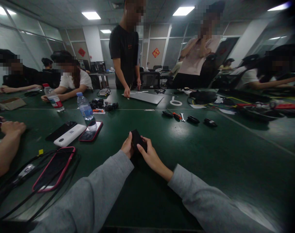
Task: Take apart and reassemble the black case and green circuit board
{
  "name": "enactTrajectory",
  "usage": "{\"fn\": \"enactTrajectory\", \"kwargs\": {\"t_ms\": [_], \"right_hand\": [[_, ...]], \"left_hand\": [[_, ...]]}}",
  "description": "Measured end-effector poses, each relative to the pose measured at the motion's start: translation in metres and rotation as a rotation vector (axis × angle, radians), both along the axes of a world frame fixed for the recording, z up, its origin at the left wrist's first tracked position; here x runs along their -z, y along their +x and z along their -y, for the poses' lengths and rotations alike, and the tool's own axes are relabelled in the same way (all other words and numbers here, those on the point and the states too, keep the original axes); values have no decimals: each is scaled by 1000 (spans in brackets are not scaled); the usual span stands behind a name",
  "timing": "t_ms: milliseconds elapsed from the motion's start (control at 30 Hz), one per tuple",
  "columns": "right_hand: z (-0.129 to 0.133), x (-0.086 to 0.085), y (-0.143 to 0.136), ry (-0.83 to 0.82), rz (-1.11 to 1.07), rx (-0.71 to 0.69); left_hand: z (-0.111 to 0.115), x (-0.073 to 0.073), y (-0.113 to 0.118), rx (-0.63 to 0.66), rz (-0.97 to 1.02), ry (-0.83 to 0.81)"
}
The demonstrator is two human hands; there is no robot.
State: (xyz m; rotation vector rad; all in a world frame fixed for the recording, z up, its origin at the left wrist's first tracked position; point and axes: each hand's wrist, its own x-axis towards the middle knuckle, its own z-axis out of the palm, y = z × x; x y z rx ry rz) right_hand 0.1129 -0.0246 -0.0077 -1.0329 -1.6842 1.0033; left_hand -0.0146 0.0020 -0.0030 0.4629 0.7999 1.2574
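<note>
Between my two hands is a small black box-shaped object (137,138), held tilted above the green table (147,191). My left hand (128,145) grips its left side, with the thumb lying along the edge. From the right, my right hand (149,152) closes on it, thumb pressed against the near face. Its underside and most of my fingers behind it are hidden, and the dark surface shows no clear markings.
Left of me lie phones (53,170), a white power bank (69,135), black cables (16,191) and a water bottle (84,106). Ahead right are a wrench (182,117), screwdriver (176,116) and tape roll (175,103). A standing person (125,55) handles a grey panel (147,97). Another person's arm (6,145) rests at left.
</note>
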Motion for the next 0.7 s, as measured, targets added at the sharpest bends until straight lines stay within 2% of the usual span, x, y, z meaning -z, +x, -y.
{"fn": "enactTrajectory", "kwargs": {"t_ms": [133,300,467,700], "right_hand": [[0,0,1,7,9,0],[-1,1,0,25,4,-2],[0,1,0,25,3,-5],[2,-5,0,11,-17,24]], "left_hand": [[0,-3,1,3,3,-29],[1,-7,1,90,48,-70],[2,-8,0,77,42,-47],[-3,2,0,27,34,-17]]}}
